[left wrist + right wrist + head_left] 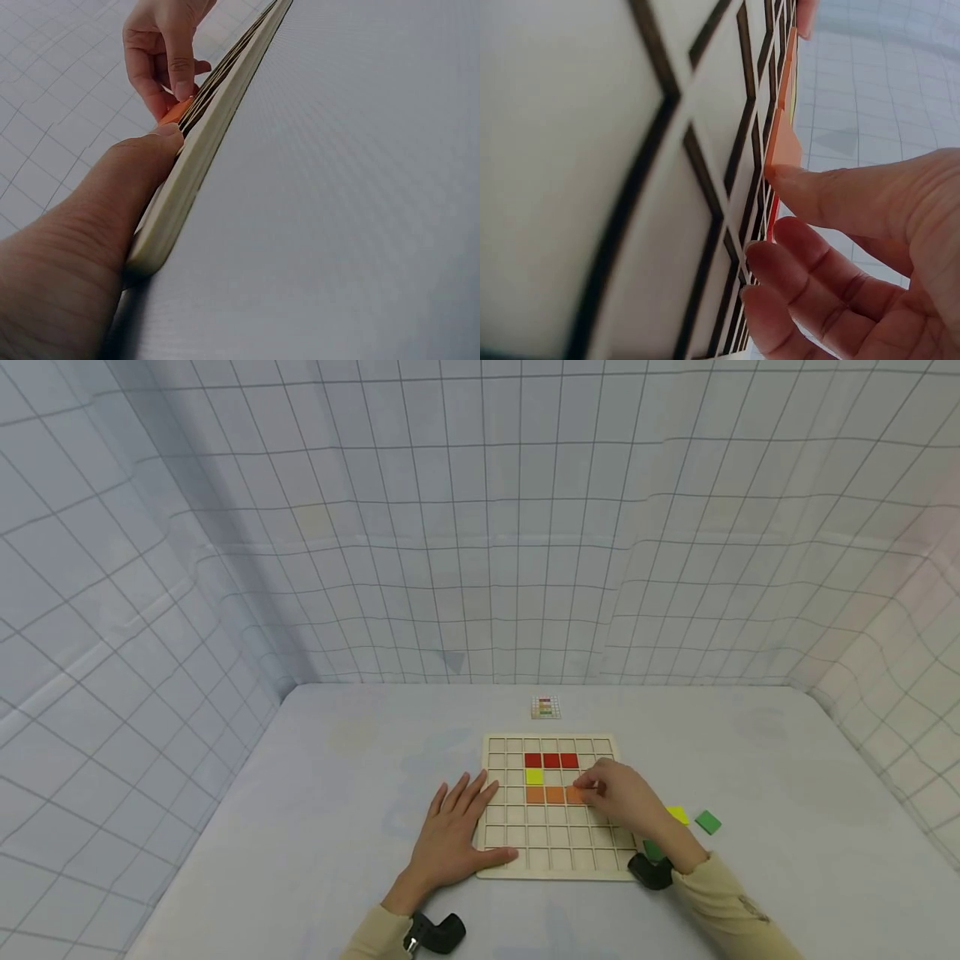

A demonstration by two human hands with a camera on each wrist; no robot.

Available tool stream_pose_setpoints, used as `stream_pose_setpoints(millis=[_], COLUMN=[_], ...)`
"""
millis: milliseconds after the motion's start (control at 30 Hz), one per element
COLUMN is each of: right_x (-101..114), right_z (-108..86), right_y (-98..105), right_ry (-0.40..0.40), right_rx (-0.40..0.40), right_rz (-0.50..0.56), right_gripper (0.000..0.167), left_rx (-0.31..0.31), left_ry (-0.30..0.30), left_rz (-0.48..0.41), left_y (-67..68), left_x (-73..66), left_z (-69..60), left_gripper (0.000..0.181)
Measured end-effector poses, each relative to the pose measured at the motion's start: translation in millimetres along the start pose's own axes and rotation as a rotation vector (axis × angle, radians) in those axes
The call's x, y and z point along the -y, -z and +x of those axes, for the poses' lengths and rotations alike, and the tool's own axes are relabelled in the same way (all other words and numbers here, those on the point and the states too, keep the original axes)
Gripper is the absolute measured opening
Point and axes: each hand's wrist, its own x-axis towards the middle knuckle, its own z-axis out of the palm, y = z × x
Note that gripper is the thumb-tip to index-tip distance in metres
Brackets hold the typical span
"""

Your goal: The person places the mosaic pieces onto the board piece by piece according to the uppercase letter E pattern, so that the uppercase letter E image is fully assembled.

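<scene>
A pale grid board (558, 864) lies on the table with three red tiles (551, 761) in one row, a yellow tile (534, 776) below them and orange tiles (535, 795) in the row under that. My right hand (626, 802) pinches the rightmost orange tile (574, 795) at its cell; in the right wrist view the thumb touches this orange tile (784, 146), which sits tilted. My left hand (453, 843) rests spread on the board's left edge, its thumb on the near left corner area. The left wrist view shows that thumb (127, 169) against the board's rim (187, 180).
Right of the board lie a green tile (708, 822), a yellow one (678, 815) and another green one (653, 850), partly hidden by the right wrist. A small card with a coloured grid pattern (546, 707) lies beyond the board. Grid-patterned cloth (480, 568) hangs around the table.
</scene>
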Motion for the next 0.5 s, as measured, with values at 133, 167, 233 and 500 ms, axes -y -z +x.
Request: stream_pose_setpoints(millis=[133, 167, 233, 500], right_x=[1, 1, 2, 4], right_z=[-5.1, -6.3, -8.3, -15.9], right_y=[1, 1, 1, 2], right_ry=[0.008, 0.018, 0.033, 0.145], right_rx=[0.015, 0.019, 0.027, 0.048], right_rz=[-0.018, -0.024, -0.043, -0.14], right_gripper=[0.012, 0.013, 0.015, 0.026], left_rx=[-0.002, -0.001, 0.003, -0.01], left_ry=[-0.001, -0.001, 0.0, -0.005], left_rz=[-0.005, -0.007, -0.009, -0.006], left_y=[0.4, 0.5, 0.7, 0.1], left_x=[0.0, -0.1, -0.1, 1.1], left_z=[0.2, 0.3, 0.3, 0.6], left_gripper=[0.099, 0.099, 0.099, 0.099])
